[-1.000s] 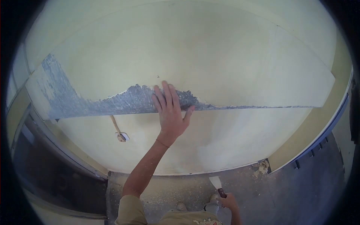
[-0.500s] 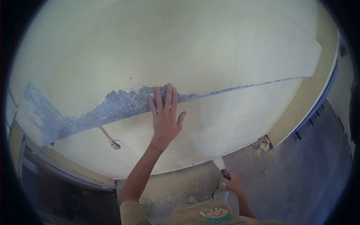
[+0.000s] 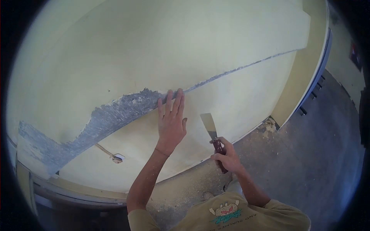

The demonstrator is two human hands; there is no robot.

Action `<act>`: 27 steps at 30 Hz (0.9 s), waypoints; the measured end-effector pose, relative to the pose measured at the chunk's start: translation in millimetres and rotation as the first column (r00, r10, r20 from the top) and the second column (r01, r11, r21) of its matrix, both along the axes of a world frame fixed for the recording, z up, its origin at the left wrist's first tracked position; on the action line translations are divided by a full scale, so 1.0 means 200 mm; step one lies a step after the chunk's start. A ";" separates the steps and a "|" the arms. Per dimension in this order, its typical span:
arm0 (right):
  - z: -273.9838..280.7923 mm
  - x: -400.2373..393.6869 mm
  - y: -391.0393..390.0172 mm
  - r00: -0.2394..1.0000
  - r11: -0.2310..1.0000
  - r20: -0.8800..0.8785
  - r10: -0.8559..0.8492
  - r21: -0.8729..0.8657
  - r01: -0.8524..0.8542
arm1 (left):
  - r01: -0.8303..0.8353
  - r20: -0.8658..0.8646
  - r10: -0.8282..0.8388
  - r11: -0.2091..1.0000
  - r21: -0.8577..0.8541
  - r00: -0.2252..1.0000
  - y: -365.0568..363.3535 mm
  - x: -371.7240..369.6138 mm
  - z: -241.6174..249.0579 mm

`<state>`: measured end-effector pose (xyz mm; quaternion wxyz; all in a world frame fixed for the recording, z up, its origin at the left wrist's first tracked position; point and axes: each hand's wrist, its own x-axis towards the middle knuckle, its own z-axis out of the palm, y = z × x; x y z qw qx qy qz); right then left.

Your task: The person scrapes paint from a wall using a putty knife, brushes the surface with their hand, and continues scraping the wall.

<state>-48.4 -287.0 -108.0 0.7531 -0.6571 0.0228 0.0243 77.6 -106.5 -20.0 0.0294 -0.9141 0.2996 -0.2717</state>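
Observation:
My left hand (image 3: pixel 172 123) lies with its fingers spread on the lower edge of a cream-coloured panel (image 3: pixel 154 50), at the right end of a wide grey scraped area (image 3: pixel 119 109). My right hand (image 3: pixel 229 156) is wrapped round the dark red handle of a scraper (image 3: pixel 209 125). The scraper's broad metal blade points up and forward, apart from the grey edge. From the wide area a thin grey strip (image 3: pixel 246 67) runs along the panel edge to the right.
Below the panel edge, a fixture (image 3: pixel 117 158) with a cable sits on the lower wall (image 3: pixel 231 104). Pale flakes lie on the floor (image 3: pixel 308 154) by the wall's foot. A blue-edged frame (image 3: pixel 314 81) stands at the right.
My right hand has risen with the scraper from near the floor to below the panel edge. My left hand now touches further right along the edge, and the view has shifted.

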 end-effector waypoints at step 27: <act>-0.05 0.10 -0.14 0.914 0.904 0.113 -0.390 0.238 0.356 | -0.149 -0.621 -0.680 0.619 -0.771 0.390 -0.30 -0.04 -0.34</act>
